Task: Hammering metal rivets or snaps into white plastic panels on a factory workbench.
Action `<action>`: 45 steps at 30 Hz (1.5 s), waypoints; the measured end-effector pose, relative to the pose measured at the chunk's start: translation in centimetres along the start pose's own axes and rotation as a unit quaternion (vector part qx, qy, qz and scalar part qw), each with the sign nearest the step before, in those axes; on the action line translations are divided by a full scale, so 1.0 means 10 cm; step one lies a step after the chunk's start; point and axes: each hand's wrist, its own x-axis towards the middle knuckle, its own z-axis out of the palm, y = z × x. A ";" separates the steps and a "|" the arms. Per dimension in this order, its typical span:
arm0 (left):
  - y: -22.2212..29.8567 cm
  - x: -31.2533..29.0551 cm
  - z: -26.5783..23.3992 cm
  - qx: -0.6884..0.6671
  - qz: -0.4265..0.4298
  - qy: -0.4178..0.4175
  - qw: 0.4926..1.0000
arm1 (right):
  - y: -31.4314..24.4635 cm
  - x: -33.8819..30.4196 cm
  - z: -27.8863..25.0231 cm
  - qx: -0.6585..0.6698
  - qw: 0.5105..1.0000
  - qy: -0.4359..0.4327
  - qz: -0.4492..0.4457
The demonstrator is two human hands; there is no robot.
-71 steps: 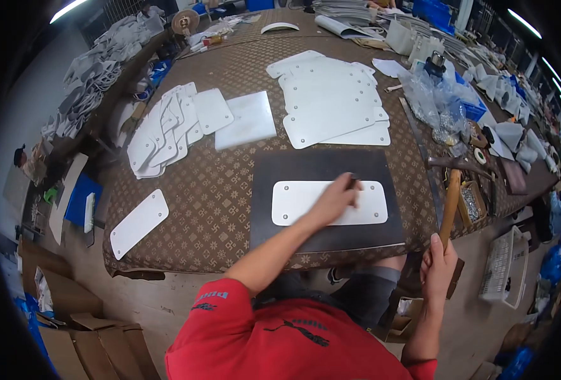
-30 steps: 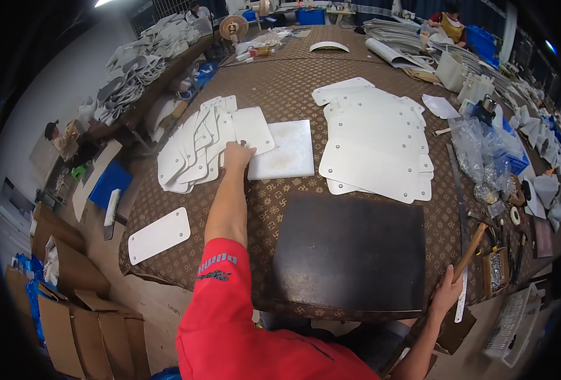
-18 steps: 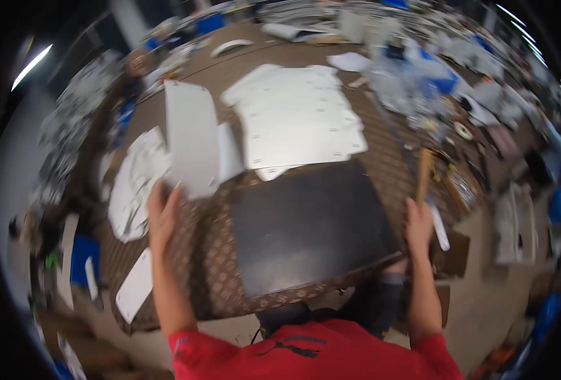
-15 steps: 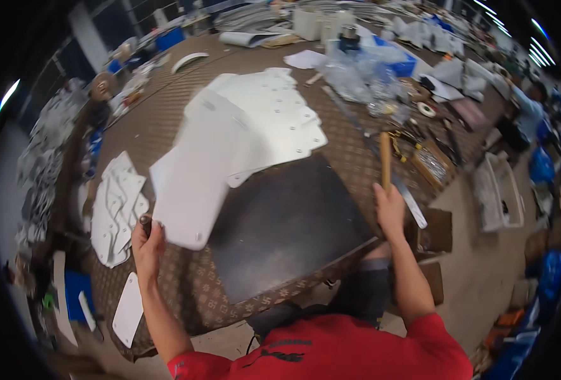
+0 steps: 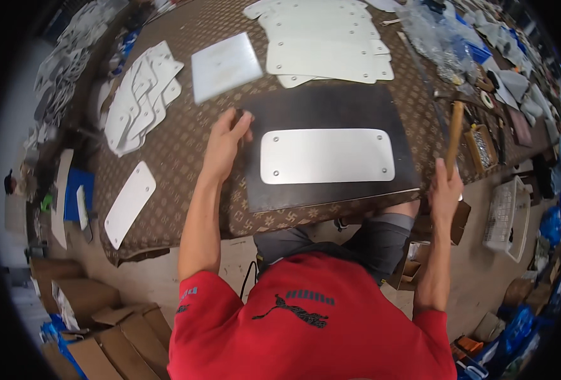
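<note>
A white panel (image 5: 328, 156) with rounded corners and metal eyelets lies flat on a thick black board (image 5: 331, 107) in front of me. Beside the board's left edge, my left hand (image 5: 228, 140) is closed around a small dark tool (image 5: 240, 114), mostly hidden by the fingers. My right hand (image 5: 446, 189) grips the wooden handle (image 5: 455, 136) of what looks like a hammer, pointing upward right of the board. More white panels with eyelets lie about: a broad pile (image 5: 325, 38) behind the board, an overlapping stack (image 5: 142, 101) at left and a single panel (image 5: 129, 204) near the left edge.
A translucent whitish sheet (image 5: 226, 66) lies left of the broad pile on the brown patterned table cover (image 5: 185, 152). At right are a small box of metal parts (image 5: 480, 147), hand tools and clear plastic bags (image 5: 435, 38). Cardboard boxes (image 5: 122, 335) and a white crate (image 5: 507, 218) stand on the floor.
The white panel, earlier blurred over the table left of the board, now lies flat on the board. My left hand is now closer to the board. The view has tilted down.
</note>
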 end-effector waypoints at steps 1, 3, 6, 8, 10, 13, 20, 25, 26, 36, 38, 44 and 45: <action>0.04 -0.02 -0.02 -0.093 -0.016 -0.013 0.995 | -0.12 -0.13 0.00 0.014 1.000 -0.007 -0.001; 0.10 -0.07 0.04 -0.110 -0.005 -0.002 0.994 | -0.32 -0.33 0.04 0.037 0.999 -0.014 0.001; 0.17 -0.06 0.19 -0.148 0.033 0.006 0.988 | -0.56 -0.47 0.18 -0.036 0.996 -0.068 -0.054; 0.16 -0.04 0.27 -0.082 0.041 -0.007 0.996 | -0.61 -0.57 0.34 -0.075 0.990 -0.092 -0.078; 0.11 -0.02 0.31 -0.053 0.045 -0.021 0.997 | -0.65 -0.68 0.53 -0.123 0.972 -0.178 -0.088; -0.01 0.02 0.31 -0.026 0.039 -0.040 0.998 | -0.66 -0.79 0.74 -0.153 0.950 -0.232 -0.144; 0.10 -0.02 0.34 0.002 0.031 -0.062 0.998 | -1.96 -0.70 0.59 0.063 0.918 -0.128 -0.371; -0.02 -0.07 0.34 -0.015 0.063 -0.032 0.997 | -1.79 -0.51 0.91 0.160 0.874 -0.360 -0.285; 0.00 -0.09 0.34 -0.010 0.065 -0.026 0.998 | -1.32 -0.47 1.13 -0.051 0.880 -0.373 -0.290; 0.21 -0.32 0.12 -0.081 0.041 -0.051 0.995 | -1.44 -0.83 0.69 -0.110 0.945 -0.296 -0.091; 0.24 -0.43 0.09 -0.094 0.033 -0.057 0.993 | -1.44 -0.88 0.63 -0.079 0.953 -0.285 -0.059; 0.09 -0.64 0.19 -0.070 0.036 -0.104 0.991 | -1.46 -1.01 0.63 -0.029 0.955 -0.292 -0.053; 0.07 -0.66 0.19 -0.049 0.031 -0.107 0.993 | -1.49 -1.03 0.64 -0.021 0.955 -0.289 -0.059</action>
